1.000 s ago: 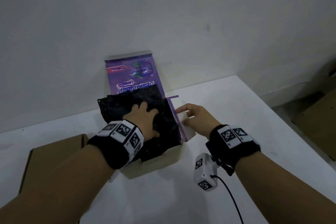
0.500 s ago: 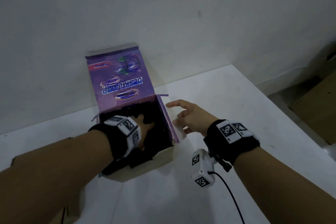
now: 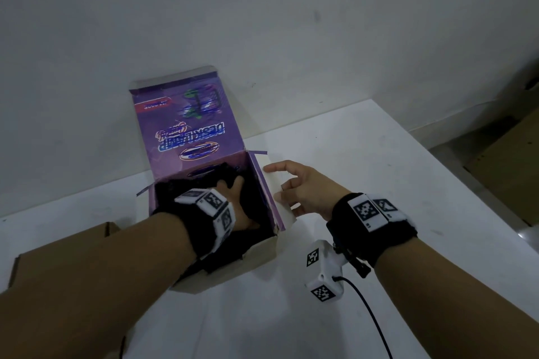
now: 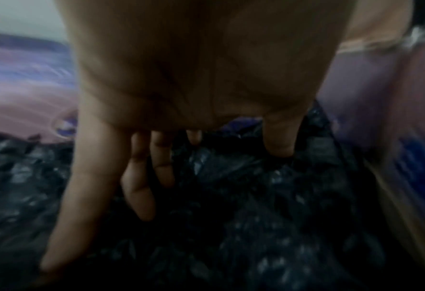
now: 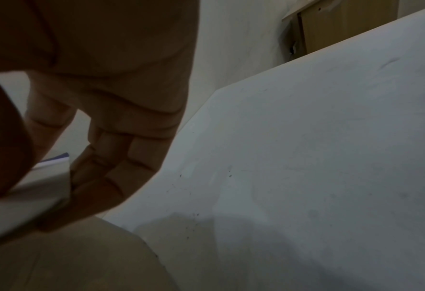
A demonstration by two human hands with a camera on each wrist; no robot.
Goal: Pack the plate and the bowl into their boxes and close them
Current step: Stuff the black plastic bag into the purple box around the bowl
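A purple printed box [image 3: 248, 259] stands open on the white table [image 3: 379, 154], its lid [image 3: 192, 122] tilted back against the wall. Inside lies a bundle in black bubble wrap [image 3: 259, 198]; what it wraps is hidden. My left hand [image 3: 230, 192] reaches into the box, its spread fingers [image 4: 141, 187] pressing down on the black wrap [image 4: 256, 196]. My right hand [image 3: 300, 186] is beside the box's right wall and pinches the white side flap [image 3: 274, 183] between thumb and fingers [image 5: 101, 173]. No bare plate or bowl is in view.
A flat brown cardboard box [image 3: 58, 248] lies at the table's left, partly under my left forearm. More brown cardboard [image 3: 510, 154] sits on the floor past the table's right edge. A black cable [image 3: 370, 315] trails from the right wrist camera across the near table.
The black bundle, which stuck out above the rim, has sunk into the box under my left hand. My right hand has stayed on the side flap.
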